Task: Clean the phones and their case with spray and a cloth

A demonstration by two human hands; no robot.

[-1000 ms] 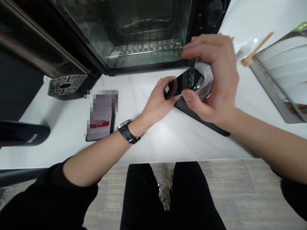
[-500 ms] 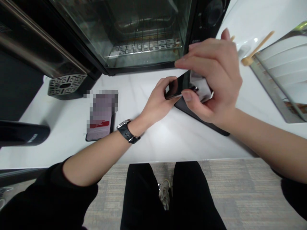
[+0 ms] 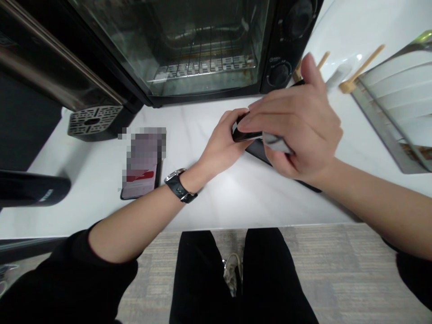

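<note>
Near the middle of the white counter, my left hand [image 3: 225, 139] grips the left end of a glossy black flat object [image 3: 248, 134], which looks like a phone. My right hand [image 3: 299, 128] is closed on a crumpled grey cloth [image 3: 277, 143], its fingers over the black object and covering most of it. A long dark object [image 3: 259, 149] lies on the counter under my hands, partly hidden by the right one. A dark watch sits on my left wrist. To the left, a phone [image 3: 141, 164] with a blurred screen lies flat.
A toaster oven [image 3: 205, 95] stands at the back. On the left are a machine with a slotted drip tray [image 3: 94, 120] and a black cylindrical item [image 3: 33, 188]. A rack [image 3: 388, 121] with white dishes and a wooden stick [image 3: 366, 67] are at the right. The counter [image 3: 216, 211] ends before my legs.
My right hand has turned and come down, its fingers now lying over the black object. The lower oven knob has come into view. My left hand has stayed in place.
</note>
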